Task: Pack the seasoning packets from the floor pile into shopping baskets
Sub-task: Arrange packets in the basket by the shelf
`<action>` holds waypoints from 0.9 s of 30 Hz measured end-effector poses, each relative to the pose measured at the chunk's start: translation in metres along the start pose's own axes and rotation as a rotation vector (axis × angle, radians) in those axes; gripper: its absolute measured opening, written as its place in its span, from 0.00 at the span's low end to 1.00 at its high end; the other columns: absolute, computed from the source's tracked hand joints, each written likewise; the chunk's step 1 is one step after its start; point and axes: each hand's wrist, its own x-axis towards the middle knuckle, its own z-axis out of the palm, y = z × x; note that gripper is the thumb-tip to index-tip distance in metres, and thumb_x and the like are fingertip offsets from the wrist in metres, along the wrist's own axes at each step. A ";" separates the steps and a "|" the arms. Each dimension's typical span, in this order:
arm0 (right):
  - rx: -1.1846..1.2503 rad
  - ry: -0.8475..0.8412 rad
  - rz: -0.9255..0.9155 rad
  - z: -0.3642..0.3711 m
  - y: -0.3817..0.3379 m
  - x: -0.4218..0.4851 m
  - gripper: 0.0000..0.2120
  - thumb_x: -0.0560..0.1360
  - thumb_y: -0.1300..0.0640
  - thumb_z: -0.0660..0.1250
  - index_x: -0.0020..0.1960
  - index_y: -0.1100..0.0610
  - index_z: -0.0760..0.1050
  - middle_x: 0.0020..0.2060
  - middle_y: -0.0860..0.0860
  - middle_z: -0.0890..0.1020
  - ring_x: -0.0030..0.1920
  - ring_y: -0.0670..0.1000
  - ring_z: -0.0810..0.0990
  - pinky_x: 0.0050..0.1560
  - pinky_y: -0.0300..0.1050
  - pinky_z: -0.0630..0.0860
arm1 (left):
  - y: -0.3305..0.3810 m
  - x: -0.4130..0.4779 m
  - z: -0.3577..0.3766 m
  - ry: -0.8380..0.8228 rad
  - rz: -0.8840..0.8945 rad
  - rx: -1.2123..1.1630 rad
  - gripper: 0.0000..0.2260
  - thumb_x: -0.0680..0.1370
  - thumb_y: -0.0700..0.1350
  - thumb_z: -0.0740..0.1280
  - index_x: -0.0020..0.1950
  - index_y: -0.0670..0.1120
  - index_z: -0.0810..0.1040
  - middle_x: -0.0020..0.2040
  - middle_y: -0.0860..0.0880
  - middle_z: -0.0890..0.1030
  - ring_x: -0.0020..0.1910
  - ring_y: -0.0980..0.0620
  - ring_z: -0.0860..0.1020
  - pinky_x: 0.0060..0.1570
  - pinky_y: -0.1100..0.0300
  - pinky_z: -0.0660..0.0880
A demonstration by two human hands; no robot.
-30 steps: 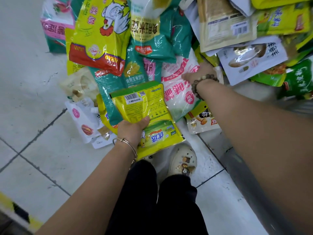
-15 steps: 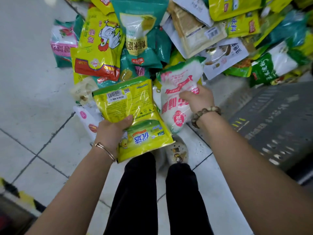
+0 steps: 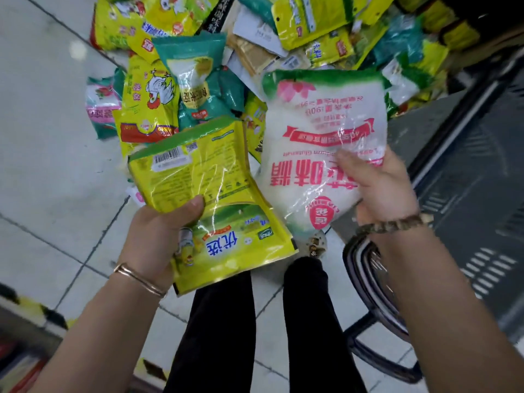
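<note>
**Packets in both hands, above the pile**

Standing over the pile (image 3: 198,80) of seasoning packets on the tiled floor (image 3: 42,143). Yellow, teal, white & pink bags heaped across top of view, overlapping every which way.

In L hand (image 3: 158,239): 2 yellow packets (image 3: 204,188), stacked, held clear of the floor in front of the pile. Top 1 back-side up w/ barcode sticker & green strip along far edge. Lower 1 front-side up, blue characters showing. Thumb (image 3: 192,205) pressed down on the stack, approx. mid-way along near edge. Other fingers underneath, hidden, so can't tell how spread. Thin gold bangle (image 3: 139,276) on that wrist.

In R hand (image 3: 380,188): 1 white packet (image 3: 320,143) w/ pink print & green strip at far edge, text upside down from here. Pinched at near R corner btw thumb on the front & fingers behind, those out of sight too. Bead bracelet (image 3: 394,224) on that wrist. Some blur on this side.

Both lots side by side mid-view, inner edges close or touching; can't tell which.

To the R: dark grey slotted basket (image 3: 482,222) on the floor, right beside the pile, black handle (image 3: 360,268) looped under R forearm.

Below: black trouser legs (image 3: 221,321), 1 pale shoe (image 3: 314,242) peeking out under the packets.
</note>
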 end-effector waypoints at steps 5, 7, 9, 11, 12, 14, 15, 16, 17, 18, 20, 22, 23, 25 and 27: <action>0.097 0.028 -0.088 -0.051 -0.035 -0.057 0.13 0.71 0.65 0.67 0.55 0.59 0.75 0.47 0.53 0.84 0.49 0.54 0.83 0.47 0.50 0.80 | 0.019 -0.053 0.034 -0.061 0.086 0.132 0.06 0.63 0.43 0.71 0.39 0.44 0.82 0.38 0.49 0.85 0.36 0.48 0.83 0.43 0.49 0.80; 0.112 0.028 -0.142 -0.077 -0.046 -0.076 0.13 0.72 0.65 0.67 0.56 0.59 0.74 0.46 0.52 0.84 0.49 0.53 0.83 0.46 0.47 0.80 | 0.023 -0.072 0.055 -0.075 0.112 0.198 0.07 0.63 0.44 0.72 0.37 0.44 0.81 0.38 0.45 0.84 0.37 0.45 0.81 0.45 0.49 0.78; 0.116 0.074 -0.187 -0.104 -0.053 -0.093 0.14 0.72 0.65 0.65 0.57 0.60 0.73 0.46 0.51 0.84 0.49 0.52 0.83 0.46 0.47 0.80 | 0.022 -0.086 0.079 -0.103 0.145 0.251 0.03 0.68 0.40 0.72 0.35 0.44 0.80 0.33 0.46 0.82 0.34 0.46 0.79 0.38 0.53 0.78; 0.124 0.138 -0.213 -0.133 -0.057 -0.108 0.16 0.70 0.65 0.63 0.58 0.60 0.73 0.47 0.50 0.84 0.50 0.53 0.83 0.47 0.48 0.80 | 0.016 -0.096 0.106 -0.141 0.177 0.341 0.11 0.72 0.37 0.70 0.29 0.44 0.79 0.24 0.51 0.78 0.23 0.52 0.76 0.25 0.64 0.74; 0.116 0.165 -0.223 -0.148 -0.059 -0.114 0.16 0.71 0.65 0.63 0.58 0.60 0.73 0.48 0.51 0.84 0.52 0.54 0.82 0.48 0.48 0.80 | 0.012 -0.101 0.122 -0.165 0.192 0.398 0.14 0.73 0.37 0.70 0.28 0.44 0.77 0.20 0.53 0.75 0.18 0.56 0.71 0.20 0.68 0.69; 0.096 0.245 -0.216 -0.178 -0.060 -0.124 0.16 0.71 0.64 0.64 0.58 0.59 0.74 0.49 0.50 0.84 0.52 0.54 0.82 0.47 0.47 0.80 | 0.004 -0.110 0.154 -0.225 0.220 0.507 0.14 0.74 0.36 0.69 0.28 0.46 0.74 0.17 0.54 0.70 0.15 0.60 0.65 0.18 0.70 0.63; 0.084 0.283 -0.211 -0.192 -0.059 -0.127 0.15 0.71 0.65 0.64 0.57 0.58 0.74 0.47 0.49 0.84 0.51 0.53 0.83 0.46 0.46 0.80 | -0.002 -0.113 0.169 -0.253 0.245 0.560 0.14 0.74 0.37 0.69 0.30 0.47 0.74 0.17 0.54 0.70 0.15 0.61 0.65 0.19 0.70 0.64; 0.072 0.310 -0.212 -0.206 -0.058 -0.128 0.14 0.71 0.65 0.63 0.56 0.58 0.74 0.46 0.48 0.85 0.50 0.52 0.83 0.45 0.46 0.80 | -0.007 -0.116 0.184 -0.272 0.282 0.618 0.12 0.74 0.37 0.69 0.32 0.47 0.74 0.18 0.53 0.72 0.16 0.62 0.66 0.20 0.69 0.65; 0.062 0.332 -0.216 -0.219 -0.055 -0.128 0.14 0.71 0.65 0.64 0.56 0.58 0.75 0.46 0.48 0.85 0.49 0.52 0.83 0.46 0.47 0.81 | -0.014 -0.116 0.197 -0.284 0.325 0.682 0.10 0.74 0.38 0.70 0.33 0.48 0.75 0.21 0.52 0.75 0.18 0.62 0.68 0.23 0.68 0.67; 0.061 0.357 -0.213 -0.231 -0.051 -0.127 0.13 0.71 0.65 0.64 0.55 0.57 0.75 0.46 0.48 0.85 0.50 0.52 0.83 0.46 0.48 0.81 | -0.021 -0.116 0.209 -0.290 0.364 0.732 0.08 0.73 0.39 0.70 0.36 0.48 0.76 0.24 0.49 0.77 0.21 0.63 0.71 0.27 0.66 0.68; 0.060 0.435 -0.174 -0.256 -0.038 -0.119 0.12 0.70 0.63 0.66 0.53 0.54 0.77 0.45 0.47 0.85 0.49 0.52 0.84 0.47 0.49 0.81 | -0.038 -0.111 0.233 -0.280 0.402 0.828 0.01 0.73 0.41 0.70 0.43 0.45 0.81 0.34 0.48 0.80 0.32 0.53 0.78 0.36 0.60 0.73; 0.043 0.522 -0.107 -0.279 -0.020 -0.105 0.10 0.72 0.63 0.68 0.51 0.52 0.78 0.44 0.47 0.85 0.48 0.51 0.84 0.48 0.51 0.81 | -0.058 -0.102 0.257 -0.246 0.414 0.941 0.07 0.74 0.43 0.70 0.50 0.42 0.81 0.43 0.45 0.82 0.44 0.44 0.80 0.42 0.58 0.73; 0.029 0.553 -0.074 -0.289 -0.011 -0.095 0.10 0.73 0.64 0.67 0.51 0.53 0.78 0.44 0.48 0.85 0.47 0.51 0.84 0.49 0.51 0.81 | -0.069 -0.097 0.268 -0.238 0.427 1.003 0.10 0.75 0.44 0.69 0.53 0.41 0.79 0.47 0.44 0.82 0.48 0.42 0.80 0.43 0.59 0.71; -0.001 0.603 -0.021 -0.307 0.006 -0.075 0.11 0.74 0.65 0.67 0.56 0.58 0.77 0.47 0.50 0.84 0.44 0.49 0.84 0.47 0.48 0.81 | -0.091 -0.088 0.290 -0.236 0.452 1.159 0.13 0.77 0.46 0.66 0.59 0.41 0.76 0.54 0.42 0.81 0.54 0.41 0.77 0.45 0.58 0.69; -0.041 0.646 0.018 -0.317 0.022 -0.054 0.13 0.75 0.66 0.67 0.59 0.63 0.75 0.50 0.53 0.82 0.39 0.45 0.82 0.41 0.39 0.81 | -0.109 -0.078 0.307 -0.237 0.445 1.279 0.13 0.79 0.45 0.63 0.61 0.40 0.72 0.57 0.40 0.79 0.56 0.39 0.76 0.48 0.54 0.70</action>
